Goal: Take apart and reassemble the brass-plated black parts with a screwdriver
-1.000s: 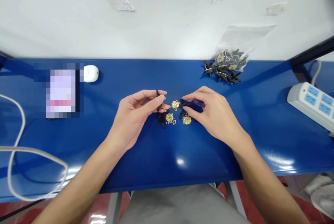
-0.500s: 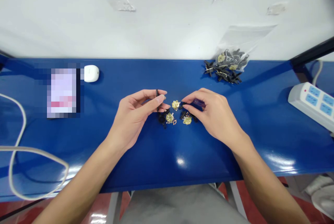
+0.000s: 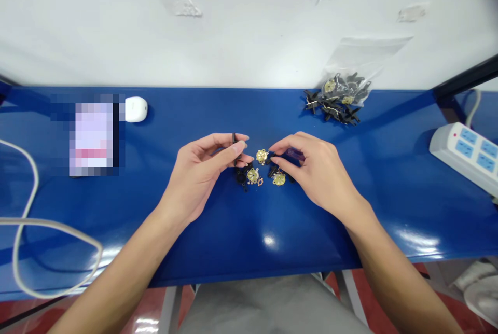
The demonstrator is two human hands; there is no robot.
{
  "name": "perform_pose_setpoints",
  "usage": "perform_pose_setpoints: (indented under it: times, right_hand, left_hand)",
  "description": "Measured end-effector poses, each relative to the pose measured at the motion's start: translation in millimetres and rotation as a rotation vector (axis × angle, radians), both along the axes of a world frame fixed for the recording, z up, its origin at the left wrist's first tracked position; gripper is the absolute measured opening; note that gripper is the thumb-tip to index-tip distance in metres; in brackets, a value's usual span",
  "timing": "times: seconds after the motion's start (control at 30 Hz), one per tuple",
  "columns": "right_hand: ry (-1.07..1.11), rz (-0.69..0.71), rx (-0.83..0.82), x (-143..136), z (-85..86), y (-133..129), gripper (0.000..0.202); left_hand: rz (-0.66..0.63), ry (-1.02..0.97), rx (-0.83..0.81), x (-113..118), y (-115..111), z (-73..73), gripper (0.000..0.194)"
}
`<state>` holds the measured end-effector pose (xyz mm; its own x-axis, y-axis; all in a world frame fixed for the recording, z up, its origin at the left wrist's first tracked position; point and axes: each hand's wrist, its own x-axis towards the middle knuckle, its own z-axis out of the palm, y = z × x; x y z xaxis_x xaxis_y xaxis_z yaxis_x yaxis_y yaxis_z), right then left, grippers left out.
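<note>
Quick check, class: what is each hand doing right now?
Left hand: closed on a thin black part.
Right hand: fingertips pinched near small black pieces; whether it grips one cannot be told.

- Brass-coloured discs and small black parts lie on the blue tabletop, between the hands.
- From those discs, the left hand is at 9 o'clock, a slim black piece between thumb and fingers.
- The right hand, at 3 o'clock, pinches a small dark part; a purplish item shows partly hidden behind its thumb.
- Towards 2 o'clock, a clear bag of similar parts leans against the wall, beside a loose black heap.
- A white case sits at 10 o'clock, a power strip farther out at 3.
</note>
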<state>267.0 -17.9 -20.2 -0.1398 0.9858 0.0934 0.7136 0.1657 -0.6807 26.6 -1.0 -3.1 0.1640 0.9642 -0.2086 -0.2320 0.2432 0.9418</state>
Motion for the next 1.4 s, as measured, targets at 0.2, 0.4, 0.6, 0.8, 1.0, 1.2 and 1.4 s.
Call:
perform_pose_setpoints:
  times: [0.2, 0.4, 0.6, 0.8, 1.0, 1.2, 1.4]
  right_hand:
    - [0.014, 0.013, -0.005, -1, 0.1, 0, 0.019]
    - [0.014, 0.014, -0.013, -2, 1.0, -1, 0.019]
    - [0.008, 0.021, -0.019, -2, 1.5, -1, 0.017]
    - [0.009, 0.02, -0.025, -3, 1.6, -1, 0.018]
    - [0.024, 0.02, -0.013, -3, 2.6, -1, 0.016]
    - [0.065, 0.0, 0.056, -3, 7.3, -2, 0.011]
    - [0.252, 0.082, 0.177, -13, 15.3, -13, 0.02]
  left_hand:
    - [-0.007, -0.005, -0.002, -1, 0, -1.4, 0.008]
    - [-0.007, -0.009, -0.002, 0, 0, -0.4, 0.008]
    - [-0.006, -0.006, -0.001, 0, 0, 0.3, 0.009]
    - [-0.01, -0.012, -0.006, 0, 0, -0.4, 0.009]
    - [-0.003, -0.002, -0.017, 0, -1, 0.8, 0.013]
    - [-0.025, 0.004, -0.023, -2, -1, 0.4, 0.017]
    - [-0.074, -0.03, -0.025, -1, -2, 0.1, 0.019]
